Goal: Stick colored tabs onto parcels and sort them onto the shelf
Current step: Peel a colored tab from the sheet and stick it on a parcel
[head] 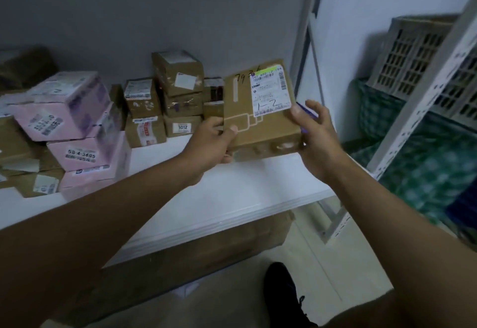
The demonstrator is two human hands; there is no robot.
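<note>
A brown cardboard parcel is held tilted above the white shelf, near its right end. It carries a white shipping label with a green tab along the label's top edge and "1-2" handwritten on it. My left hand grips the parcel's lower left corner, thumb on its front. My right hand holds the right edge with the thumb on the label's corner, and a blue-purple pen shows between its fingers.
Stacked brown boxes and pink parcels fill the shelf's back and left. A metal upright bounds the shelf on the right. Grey crates sit on a neighbouring rack. A large carton lies under the shelf.
</note>
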